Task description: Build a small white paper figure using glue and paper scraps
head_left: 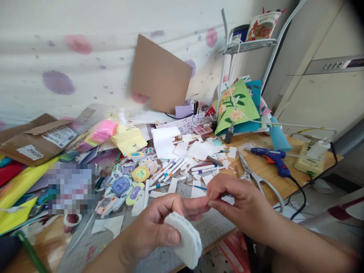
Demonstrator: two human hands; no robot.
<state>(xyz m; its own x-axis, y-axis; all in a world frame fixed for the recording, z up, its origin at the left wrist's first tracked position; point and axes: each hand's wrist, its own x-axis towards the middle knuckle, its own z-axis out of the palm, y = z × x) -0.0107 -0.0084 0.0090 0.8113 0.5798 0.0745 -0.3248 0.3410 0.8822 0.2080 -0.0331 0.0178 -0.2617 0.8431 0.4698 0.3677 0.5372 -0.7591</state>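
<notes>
My left hand (162,223) is closed on a thick white rounded piece (184,239), pinned between thumb and fingers. It has layered, slightly ridged edges; whether it is foam or stacked paper I cannot tell. Just right of it, my right hand (233,199) makes a pinch at the fingertips of my left hand. Anything inside that pinch is too small to make out. Both hands hover above the front edge of a grey mat (212,231). Behind them lie white-barrelled markers (170,170), white paper scraps (199,150) and a heap of coloured paper cutouts (122,185).
Scissors (248,172) and a blue hot glue gun (273,157) with a cord lie at the right. A cardboard box (40,138) and plastic-wrapped papers stand at the left. A small dark bottle (229,134) and a metal rack (250,45) are at the back right.
</notes>
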